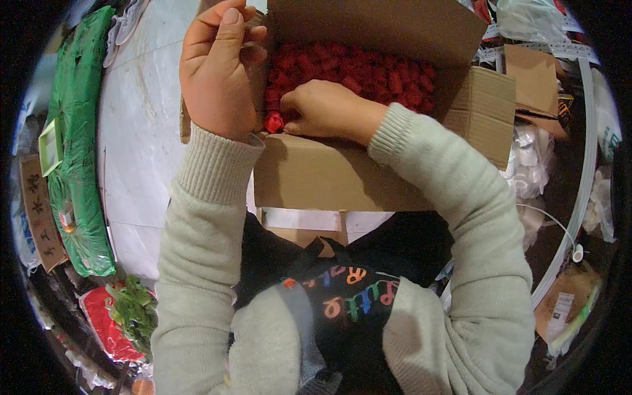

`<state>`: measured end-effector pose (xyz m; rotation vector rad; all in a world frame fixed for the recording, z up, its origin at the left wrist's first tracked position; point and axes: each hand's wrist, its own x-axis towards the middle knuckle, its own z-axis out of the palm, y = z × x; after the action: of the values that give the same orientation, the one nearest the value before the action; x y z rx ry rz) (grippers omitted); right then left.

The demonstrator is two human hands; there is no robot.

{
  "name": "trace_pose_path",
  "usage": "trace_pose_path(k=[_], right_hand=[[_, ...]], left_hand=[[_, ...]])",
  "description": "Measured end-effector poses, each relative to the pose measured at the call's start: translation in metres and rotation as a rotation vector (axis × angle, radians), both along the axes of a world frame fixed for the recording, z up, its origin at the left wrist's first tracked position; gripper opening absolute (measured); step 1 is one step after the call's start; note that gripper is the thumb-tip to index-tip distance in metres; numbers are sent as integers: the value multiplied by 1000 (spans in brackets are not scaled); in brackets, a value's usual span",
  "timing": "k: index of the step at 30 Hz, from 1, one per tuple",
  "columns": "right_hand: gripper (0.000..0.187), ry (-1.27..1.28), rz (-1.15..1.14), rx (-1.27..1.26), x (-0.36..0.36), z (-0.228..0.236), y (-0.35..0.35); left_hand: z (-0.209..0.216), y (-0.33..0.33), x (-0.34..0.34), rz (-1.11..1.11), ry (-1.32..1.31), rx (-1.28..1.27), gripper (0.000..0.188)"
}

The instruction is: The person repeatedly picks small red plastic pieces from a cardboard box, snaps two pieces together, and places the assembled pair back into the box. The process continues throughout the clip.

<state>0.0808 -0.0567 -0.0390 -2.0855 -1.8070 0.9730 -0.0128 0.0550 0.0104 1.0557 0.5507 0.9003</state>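
Note:
An open cardboard box point(329, 171) stands in front of me, its bottom covered with many small red cylinder-shaped pieces point(368, 72). Inside its near left corner, my right hand point(326, 112) reaches down with bent, closed fingers. A brighter red piece point(273, 122) lies right beside those fingertips, but what they hold is hidden. My left hand point(220, 76) is raised over the box's left edge, palm partly turned toward me. Its thumb presses against the curled index finger near the top of the view; anything pinched there cannot be made out.
A long green plastic-wrapped bundle point(82, 145) lies at the left on a pale floor point(141, 131). Below it are a red bag point(108, 322) and leafy greens point(133, 308). Clear plastic bags point(530, 158), cardboard pieces point(532, 72) and a white strip point(582, 158) crowd the right side.

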Motion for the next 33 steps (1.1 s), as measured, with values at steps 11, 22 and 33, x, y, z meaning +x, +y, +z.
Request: trace_pose_path(k=[11, 22, 33], right_hand=[[31, 243, -163, -71, 39, -27, 3], [38, 67, -116, -83, 10, -19, 8], [32, -38, 154, 406, 39, -7, 18]], left_hand=[[7, 11, -6, 20, -71, -27, 16], [18, 0, 5, 15, -242, -171, 9], [14, 2, 7, -63, -340, -203, 10]])
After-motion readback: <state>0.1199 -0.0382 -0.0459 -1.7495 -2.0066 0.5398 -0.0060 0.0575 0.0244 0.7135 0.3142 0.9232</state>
